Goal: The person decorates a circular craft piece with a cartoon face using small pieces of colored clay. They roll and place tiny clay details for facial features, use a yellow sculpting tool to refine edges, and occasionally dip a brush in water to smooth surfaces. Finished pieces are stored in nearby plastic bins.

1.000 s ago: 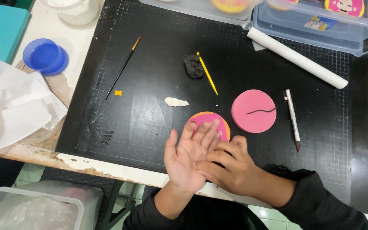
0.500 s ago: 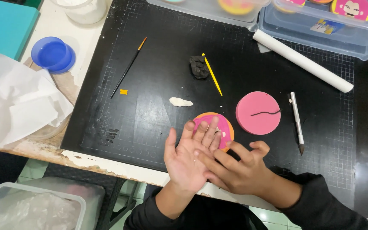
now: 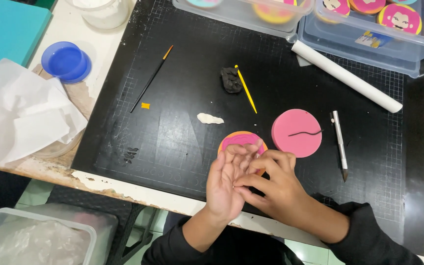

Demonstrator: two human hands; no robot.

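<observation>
Both hands meet at six o'clock, over the near edge of the black cutting mat [image 3: 182, 127]. My left hand [image 3: 226, 184] lies open, palm up, fingers loosely spread. My right hand [image 3: 271, 184] presses its fingertips into that palm; whether anything sits between them I cannot tell.

Just past my fingers, partly hidden beneath them, lies a flat round disc [image 3: 239, 140], pink on top with an orange rim, smooth and matte. At two o'clock from it sits a second pink disc [image 3: 296, 132], with a thin dark wavy strand laid across it. Beside that, at three o'clock, lies a slim metal craft knife [image 3: 338, 140]. At twelve o'clock a lumpy black lump of clay [image 3: 230, 79] touches a thin yellow stick [image 3: 246, 91]. A small pale scrap of clay [image 3: 210, 118] lies at eleven o'clock, and a fine paintbrush [image 3: 150, 81] further off at ten.

The mat is printed with a faint grid and covers a worn white tabletop [image 3: 99, 64] with chipped edges. A white rolling pin [image 3: 347, 77] lies at one o'clock, below clear plastic boxes [image 3: 364, 41]. Crumpled white paper [image 3: 20, 118] and a blue lid [image 3: 66, 61] rest at nine o'clock.
</observation>
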